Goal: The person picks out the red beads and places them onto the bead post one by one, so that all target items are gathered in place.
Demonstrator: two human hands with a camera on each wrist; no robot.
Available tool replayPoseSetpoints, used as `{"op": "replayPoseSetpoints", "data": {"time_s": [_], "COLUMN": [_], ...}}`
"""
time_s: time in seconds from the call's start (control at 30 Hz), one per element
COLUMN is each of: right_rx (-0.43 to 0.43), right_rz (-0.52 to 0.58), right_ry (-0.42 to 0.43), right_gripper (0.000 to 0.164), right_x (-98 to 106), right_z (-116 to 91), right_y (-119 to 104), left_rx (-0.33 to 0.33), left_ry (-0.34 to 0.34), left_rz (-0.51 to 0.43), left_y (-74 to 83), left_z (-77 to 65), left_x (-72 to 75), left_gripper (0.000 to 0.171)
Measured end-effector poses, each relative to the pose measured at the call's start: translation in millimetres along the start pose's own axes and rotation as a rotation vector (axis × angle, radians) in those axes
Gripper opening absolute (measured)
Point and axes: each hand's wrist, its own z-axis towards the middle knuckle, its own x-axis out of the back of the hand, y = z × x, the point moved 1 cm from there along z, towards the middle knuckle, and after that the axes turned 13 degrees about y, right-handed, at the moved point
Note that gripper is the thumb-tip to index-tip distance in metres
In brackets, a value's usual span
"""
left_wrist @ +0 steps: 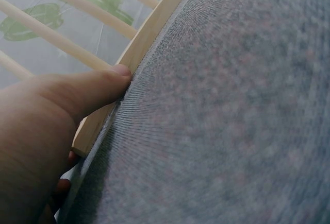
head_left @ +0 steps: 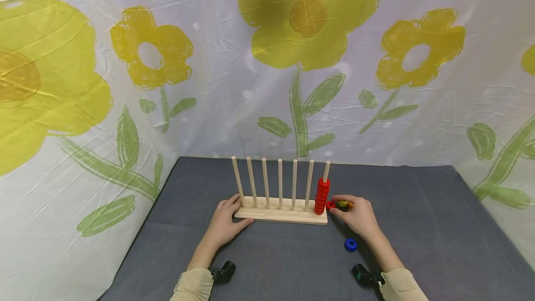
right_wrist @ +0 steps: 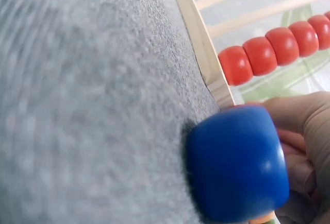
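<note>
A wooden peg rack point(head_left: 281, 216) with several upright pegs stands on the table, and a stack of red beads point(head_left: 321, 196) fills most of its rightmost peg. My left hand point(head_left: 225, 222) grips the rack's left end; in the left wrist view the thumb point(left_wrist: 103, 87) presses the front edge of the base. Just off the right end, my right hand point(head_left: 358, 215) pinches a loose red bead point(head_left: 330, 205) between thumb and fingertips. A green bead point(head_left: 342, 203) and an orange bead point(head_left: 350, 205) show within the curve of that hand, partly hidden.
A blue bead point(head_left: 350, 245) lies on the dark grey tablecloth point(head_left: 288, 264), nearer me than the right hand; it looms large in the right wrist view. Behind the table hangs a flower-printed curtain point(head_left: 217, 106). Dark wrist devices sit at both sleeves.
</note>
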Motion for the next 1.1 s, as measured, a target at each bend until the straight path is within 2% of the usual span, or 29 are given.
{"op": "replayPoseSetpoints", "data": {"time_s": [0.37,0.67,1.1], "right_rx": [-0.037,-0.022,-0.040], "right_rz": [-0.060,-0.111,-0.091], "right_ry": [-0.037,-0.056,-0.058], "right_gripper": [0.026,0.028,0.027], "right_x": [-4.1,-4.6,-2.0], "right_z": [4.5,3.2,4.5], "right_y": [-2.1,-2.1,-2.9], "left_rx": [0.000,-0.001,0.006], "left_ry": [0.006,0.007,0.005], "left_rz": [0.001,0.004,0.002], "left_y": [-1.1,-1.3,0.1], "left_z": [0.2,0.0,0.3], "left_x": [-1.0,-1.3,-0.6], "left_gripper": [0.075,0.075,0.075]}}
